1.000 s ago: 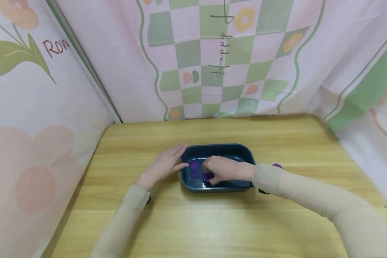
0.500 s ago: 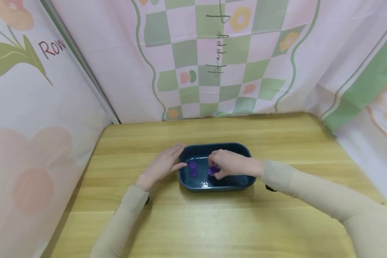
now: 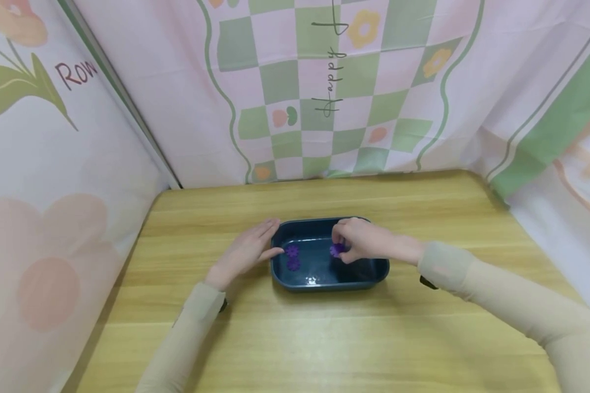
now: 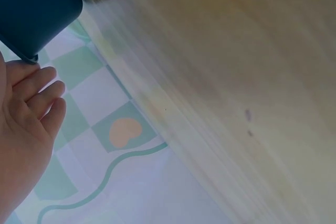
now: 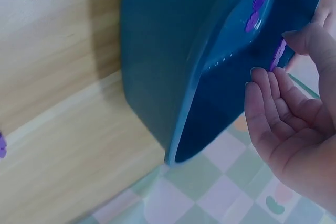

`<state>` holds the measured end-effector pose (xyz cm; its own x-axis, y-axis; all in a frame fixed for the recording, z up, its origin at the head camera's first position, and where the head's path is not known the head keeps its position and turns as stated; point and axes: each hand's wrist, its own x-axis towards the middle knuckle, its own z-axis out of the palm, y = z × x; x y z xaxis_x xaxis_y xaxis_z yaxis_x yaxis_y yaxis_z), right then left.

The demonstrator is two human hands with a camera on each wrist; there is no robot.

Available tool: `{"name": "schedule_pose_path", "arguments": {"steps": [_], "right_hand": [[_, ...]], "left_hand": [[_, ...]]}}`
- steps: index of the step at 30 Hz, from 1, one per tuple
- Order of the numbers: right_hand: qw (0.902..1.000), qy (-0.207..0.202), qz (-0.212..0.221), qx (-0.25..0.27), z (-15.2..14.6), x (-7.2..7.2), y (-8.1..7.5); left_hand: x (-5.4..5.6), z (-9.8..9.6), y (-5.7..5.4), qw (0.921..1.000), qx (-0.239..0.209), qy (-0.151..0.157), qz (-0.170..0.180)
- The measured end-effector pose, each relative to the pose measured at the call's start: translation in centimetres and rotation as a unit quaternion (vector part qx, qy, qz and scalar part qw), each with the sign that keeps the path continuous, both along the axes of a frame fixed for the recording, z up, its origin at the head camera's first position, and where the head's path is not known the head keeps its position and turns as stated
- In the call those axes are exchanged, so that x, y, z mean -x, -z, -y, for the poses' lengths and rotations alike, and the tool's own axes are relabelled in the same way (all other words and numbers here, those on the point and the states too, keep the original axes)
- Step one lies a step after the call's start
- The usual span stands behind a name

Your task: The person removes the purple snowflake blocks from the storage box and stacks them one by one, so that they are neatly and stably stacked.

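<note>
A dark blue rectangular basin (image 3: 314,287) stands on the wooden table. Over its right half, my right hand (image 3: 366,240) pinches a purple flower-shaped piece (image 3: 336,250) between thumb and fingers. The right wrist view shows that piece (image 5: 277,54) edge-on at the fingertips, inside the rim. Two more purple flower pieces (image 3: 292,257) lie side by side on the basin's floor, toward its left end. My left hand (image 3: 246,251) rests against the left rim with its fingers extended and its thumb reaching over the edge. From the left wrist, its fingers (image 4: 39,90) show beside the basin's corner.
Another purple piece (image 5: 2,145) lies on the table, at the left edge of the right wrist view; the right forearm hides that area in the head view. Patterned cloth (image 3: 344,93) hangs behind the wooden table (image 3: 295,338) and along both sides.
My right hand has lifted the purple flower piece from the basin's lower middle and carried it right and toward the far side. The left hand has stayed at the rim.
</note>
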<state>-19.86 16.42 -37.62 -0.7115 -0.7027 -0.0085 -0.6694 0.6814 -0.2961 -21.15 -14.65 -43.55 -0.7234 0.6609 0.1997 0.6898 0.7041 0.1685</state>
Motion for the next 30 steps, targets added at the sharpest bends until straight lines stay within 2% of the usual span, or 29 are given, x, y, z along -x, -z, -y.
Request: {"name": "schedule_pose_path", "arguments": {"steps": [5, 13, 30], "right_hand": [[0.9999, 0.009, 0.012, 0.004, -0.8, 0.3, -0.2], [0.9995, 0.025, 0.006, 0.02, -2.5, 0.5, -1.0], [0.9959, 0.063, -0.04, 0.051, -6.7, 0.2, -2.6]], "left_hand": [[0.0, 0.1, 0.1, 1.0, 0.003, 0.0, -0.001], [0.1, 0.1, 0.2, 1.0, 0.0, 0.001, -0.007], [0.3, 0.2, 0.3, 1.0, 0.008, 0.0, 0.003]]}}
